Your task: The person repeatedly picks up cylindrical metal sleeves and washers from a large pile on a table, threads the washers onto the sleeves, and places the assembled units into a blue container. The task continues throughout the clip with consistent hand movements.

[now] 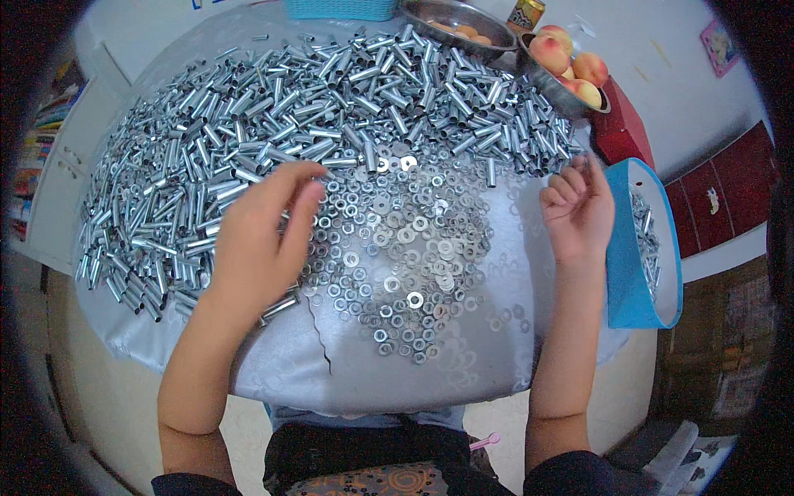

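Left hand reaches, fingers loosely spread and empty, onto the nuts; right hand curls half-closed (contents unseen). Next calls for pinching one nut.

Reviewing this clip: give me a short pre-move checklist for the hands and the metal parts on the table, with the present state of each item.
1. Left hand on the parts: ok, it rests where the metal tubes meet the washers and nuts.
2. Left hand gripping a piece: cannot tell, its fingertips are hidden.
3. Right hand free of the pile: ok, raised at the table's right edge, fingers curled.
4. Right hand holding something: cannot tell, anything between its fingers is too small to see.
5. Blue bin within reach: ok, beside the right hand, with parts inside.
6. Fruit bowl apart from the tubes: not ok, the pile reaches it.
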`<move>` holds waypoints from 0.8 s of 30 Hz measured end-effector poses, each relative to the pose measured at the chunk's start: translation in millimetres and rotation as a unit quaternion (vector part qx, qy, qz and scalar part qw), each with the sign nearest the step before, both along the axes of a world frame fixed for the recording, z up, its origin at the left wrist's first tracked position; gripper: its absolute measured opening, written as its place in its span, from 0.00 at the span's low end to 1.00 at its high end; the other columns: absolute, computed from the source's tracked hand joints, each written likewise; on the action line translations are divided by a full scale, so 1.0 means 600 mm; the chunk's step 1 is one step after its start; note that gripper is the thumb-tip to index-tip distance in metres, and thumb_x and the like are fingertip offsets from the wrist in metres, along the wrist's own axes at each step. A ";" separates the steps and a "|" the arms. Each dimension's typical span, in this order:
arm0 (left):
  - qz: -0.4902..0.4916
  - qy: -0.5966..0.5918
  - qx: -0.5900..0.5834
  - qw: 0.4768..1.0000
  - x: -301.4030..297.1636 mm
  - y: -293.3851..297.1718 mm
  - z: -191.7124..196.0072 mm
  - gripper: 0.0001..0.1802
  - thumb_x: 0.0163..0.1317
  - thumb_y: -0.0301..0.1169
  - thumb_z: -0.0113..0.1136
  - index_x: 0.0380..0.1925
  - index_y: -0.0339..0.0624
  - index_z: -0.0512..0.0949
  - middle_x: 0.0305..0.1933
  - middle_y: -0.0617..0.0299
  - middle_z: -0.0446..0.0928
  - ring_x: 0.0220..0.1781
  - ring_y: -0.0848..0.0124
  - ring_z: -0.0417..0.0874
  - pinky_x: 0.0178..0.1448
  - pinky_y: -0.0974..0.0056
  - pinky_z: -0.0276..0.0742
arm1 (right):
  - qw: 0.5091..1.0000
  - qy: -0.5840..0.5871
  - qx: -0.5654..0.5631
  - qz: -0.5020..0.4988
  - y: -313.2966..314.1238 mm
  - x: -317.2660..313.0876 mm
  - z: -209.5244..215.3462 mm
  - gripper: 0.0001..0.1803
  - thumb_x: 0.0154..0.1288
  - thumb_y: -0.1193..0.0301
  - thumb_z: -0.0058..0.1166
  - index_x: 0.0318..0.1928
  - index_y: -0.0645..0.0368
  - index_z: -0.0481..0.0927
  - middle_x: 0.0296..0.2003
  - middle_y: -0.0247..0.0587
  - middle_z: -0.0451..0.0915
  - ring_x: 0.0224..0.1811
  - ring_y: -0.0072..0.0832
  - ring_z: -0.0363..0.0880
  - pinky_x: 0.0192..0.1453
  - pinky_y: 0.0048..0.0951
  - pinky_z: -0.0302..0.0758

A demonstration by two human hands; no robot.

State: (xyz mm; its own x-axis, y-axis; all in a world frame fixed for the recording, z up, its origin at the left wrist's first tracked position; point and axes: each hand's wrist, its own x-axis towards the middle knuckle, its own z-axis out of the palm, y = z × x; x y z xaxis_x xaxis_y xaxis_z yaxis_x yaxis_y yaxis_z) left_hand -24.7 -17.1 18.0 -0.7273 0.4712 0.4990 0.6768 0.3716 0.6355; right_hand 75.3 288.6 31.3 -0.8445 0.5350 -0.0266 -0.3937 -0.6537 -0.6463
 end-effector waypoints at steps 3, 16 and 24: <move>0.062 0.059 -0.045 0.995 -0.019 -0.016 0.009 0.07 0.57 0.25 0.48 0.34 0.38 0.74 0.34 0.52 0.76 0.36 0.56 0.77 0.39 0.61 0.71 | 0.985 -0.097 0.139 -0.014 -0.043 -0.016 -0.001 0.12 0.63 0.65 0.44 0.31 0.61 0.72 0.15 0.26 0.61 0.17 0.18 0.58 0.23 0.20 0.58; -0.021 0.014 -0.225 0.974 -0.027 -0.065 0.030 0.13 0.48 0.17 0.46 0.33 0.39 0.77 0.34 0.52 0.76 0.41 0.57 0.76 0.48 0.60 0.69 | 0.681 -0.089 0.723 0.076 -0.175 -0.013 -0.025 0.08 0.58 0.68 0.50 0.31 0.60 0.76 0.22 0.40 0.75 0.24 0.33 0.72 0.31 0.33 0.67; -0.015 0.048 -0.255 0.966 -0.025 -0.073 0.045 0.12 0.38 0.21 0.58 0.28 0.39 0.75 0.33 0.55 0.74 0.39 0.56 0.74 0.44 0.57 0.69 | 0.503 0.091 0.841 0.178 -0.261 -0.010 -0.012 0.06 0.51 0.71 0.56 0.32 0.56 0.76 0.27 0.35 0.75 0.32 0.32 0.72 0.38 0.32 0.66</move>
